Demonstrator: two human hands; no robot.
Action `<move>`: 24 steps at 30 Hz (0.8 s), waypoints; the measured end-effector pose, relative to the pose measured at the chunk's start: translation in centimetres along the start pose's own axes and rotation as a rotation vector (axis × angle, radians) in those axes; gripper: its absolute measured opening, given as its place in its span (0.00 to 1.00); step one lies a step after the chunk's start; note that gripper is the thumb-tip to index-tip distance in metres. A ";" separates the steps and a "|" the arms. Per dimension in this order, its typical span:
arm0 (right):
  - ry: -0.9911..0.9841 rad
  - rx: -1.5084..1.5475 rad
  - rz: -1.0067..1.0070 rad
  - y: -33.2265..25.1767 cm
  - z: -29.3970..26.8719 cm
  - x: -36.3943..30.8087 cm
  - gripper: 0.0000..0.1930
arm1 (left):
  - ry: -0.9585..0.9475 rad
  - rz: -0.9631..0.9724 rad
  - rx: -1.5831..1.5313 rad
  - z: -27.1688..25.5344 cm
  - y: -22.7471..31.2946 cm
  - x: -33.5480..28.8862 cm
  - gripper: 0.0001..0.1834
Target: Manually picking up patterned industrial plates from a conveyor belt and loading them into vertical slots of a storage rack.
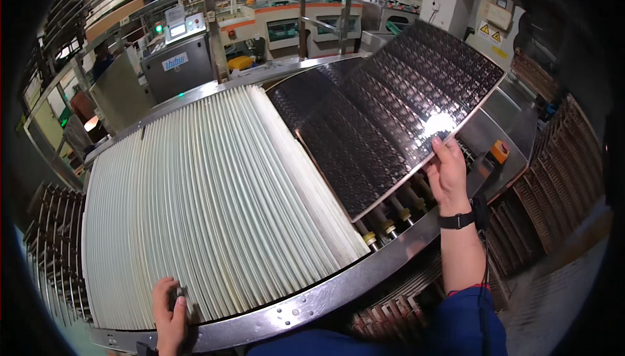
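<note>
My right hand [446, 172] grips the near right edge of a large dark patterned panel [397, 108], which is tilted up over the roller conveyor [390, 222]. A second dark panel [303, 92] lies flat behind it on the rollers. My left hand [170, 310] rests on the near edge of a wide pack of upright white sheets [208, 206], fingers pinching the bottom of a few sheets. The pack stands in a metal frame [312, 304] that curves along the front.
Grey machines with control screens [179, 53] stand behind the conveyor. An orange button box [499, 151] sits at the conveyor's right side. Racks of stacked brown panels [553, 180] fill the right, and dark racks [55, 245] the left. A person [101, 61] stands far left.
</note>
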State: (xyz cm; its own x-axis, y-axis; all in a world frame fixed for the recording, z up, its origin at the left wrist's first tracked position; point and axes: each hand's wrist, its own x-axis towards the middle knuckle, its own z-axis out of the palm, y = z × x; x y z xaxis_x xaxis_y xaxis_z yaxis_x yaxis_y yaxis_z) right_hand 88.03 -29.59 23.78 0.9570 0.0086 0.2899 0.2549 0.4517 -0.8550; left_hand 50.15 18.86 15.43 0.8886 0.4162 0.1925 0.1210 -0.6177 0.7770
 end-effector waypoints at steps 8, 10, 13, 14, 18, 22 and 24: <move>-0.250 0.262 0.072 0.2 11.6 -2.5 0.14 | 0.154 0.088 0.176 -0.4 0.5 1.3 0.35; -0.328 0.308 0.132 2.1 14.4 -2.6 0.12 | 0.210 0.219 0.332 -1.3 1.4 2.9 0.40; -0.508 0.443 0.206 2.1 19.7 -3.9 0.13 | 0.389 0.651 0.687 -3.8 5.5 5.2 0.45; -0.589 0.474 0.261 2.9 21.0 -4.0 0.13 | 0.401 0.739 0.733 -4.8 5.5 5.2 0.43; -0.842 0.503 0.397 2.4 25.6 -4.8 0.15 | 0.423 0.776 0.868 -8.3 6.9 5.2 0.24; -0.916 0.322 0.368 5.7 27.7 -0.5 0.24 | 0.725 0.583 0.445 -10.2 4.2 5.5 0.22; -0.540 0.051 0.132 13.2 26.4 5.7 0.25 | 0.916 0.582 -0.696 -13.5 -5.6 3.5 0.24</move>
State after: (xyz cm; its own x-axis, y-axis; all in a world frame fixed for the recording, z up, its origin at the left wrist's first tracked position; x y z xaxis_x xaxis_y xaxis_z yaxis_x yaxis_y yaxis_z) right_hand 93.17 -0.03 25.53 0.7699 0.5182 0.3724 0.1179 0.4581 -0.8811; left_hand 46.55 32.83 19.83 0.0731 0.6796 0.7300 -0.6807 -0.5010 0.5345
